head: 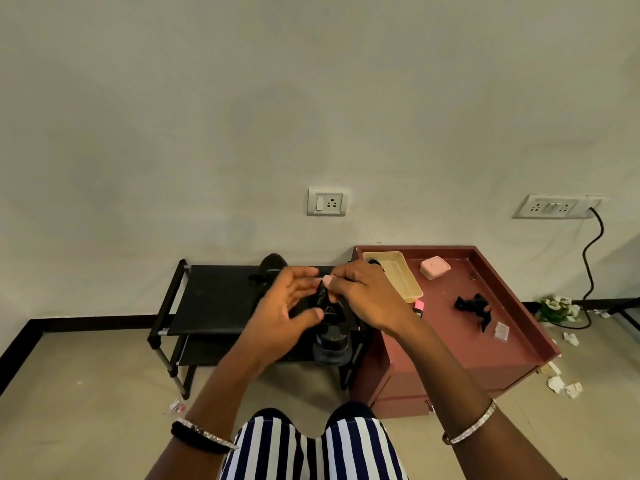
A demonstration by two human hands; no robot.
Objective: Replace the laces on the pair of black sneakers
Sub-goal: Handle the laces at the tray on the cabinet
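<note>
One black sneaker [330, 336] lies on the top shelf of the black shoe rack [211, 299], heel toward me. My right hand [363, 292] hovers over its tongue, thumb and fingers pinching something thin and dark there, likely the lace. My left hand [287, 306] is spread beside the shoe with fingers straight, touching its left side. The second black sneaker [272, 266] sits further back on the rack, partly hidden by my left hand. A bundle of black laces [472, 304] lies on the red cabinet top.
The red cabinet [502, 341] stands right of the rack, carrying a beige tray [394, 277], a pink box [435, 267], a pink bottle [418, 307] and a small packet [501, 330]. Paper scraps [564, 386] and artificial flowers [557, 308] lie on the floor. A cable [594, 265] hangs from the wall socket.
</note>
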